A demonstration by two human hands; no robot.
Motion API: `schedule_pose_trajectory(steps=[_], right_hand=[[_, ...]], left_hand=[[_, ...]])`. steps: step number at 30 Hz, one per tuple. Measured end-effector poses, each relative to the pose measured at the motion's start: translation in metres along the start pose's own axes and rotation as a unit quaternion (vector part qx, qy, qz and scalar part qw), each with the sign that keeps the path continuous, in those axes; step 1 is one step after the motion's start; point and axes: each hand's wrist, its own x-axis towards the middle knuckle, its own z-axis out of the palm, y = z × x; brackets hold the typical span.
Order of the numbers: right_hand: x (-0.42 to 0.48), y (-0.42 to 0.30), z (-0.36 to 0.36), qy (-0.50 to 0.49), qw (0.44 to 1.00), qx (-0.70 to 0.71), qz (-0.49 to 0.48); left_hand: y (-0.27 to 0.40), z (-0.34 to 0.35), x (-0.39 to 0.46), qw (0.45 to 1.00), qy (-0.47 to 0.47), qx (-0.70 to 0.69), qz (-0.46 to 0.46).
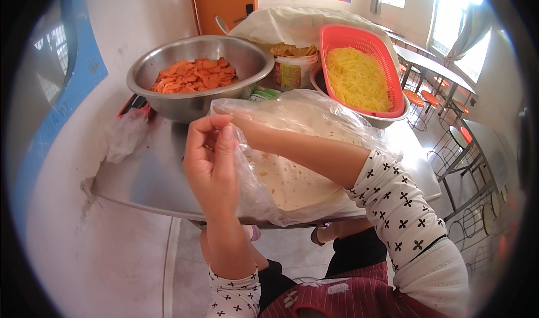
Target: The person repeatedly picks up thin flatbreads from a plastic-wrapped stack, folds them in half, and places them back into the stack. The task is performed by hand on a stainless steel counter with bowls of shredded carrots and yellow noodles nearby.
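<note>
A clear plastic bag (269, 204) lies on the steel table with a stack of flatbreads (294, 183) inside it, thin and pale with browned spots. At the bag's left edge, my left hand (212, 162) pinches the film between thumb and fingertips. My right forearm crosses over the flatbreads from the right. My right hand (238, 118) reaches the bag's upper left corner beside my left fingertips. Plastic film and my left hand partly cover its fingers, so their grip is hidden.
A large steel bowl (198, 107) holds orange-red food slices (196, 75). Behind the bag stand a labelled white tub (290, 71) and a red plastic basket (396, 90) of yellow shreds (356, 80), resting on a metal bowl. A crumpled plastic bag (126, 134) lies left, by the wall.
</note>
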Motion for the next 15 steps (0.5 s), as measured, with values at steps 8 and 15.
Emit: schedule_pose_trajectory(steps=[8,15], right_hand=[[0.011,-0.015,-0.009,0.193,0.931,0.289,0.115],[-0.021,-0.02,-0.009,0.016,0.99,0.121,0.071]], left_hand=[[-0.001,0.003,0.003,0.999,0.023,0.025,0.031],[0.003,-0.011,0.006,0.998,0.027,0.033,0.055]])
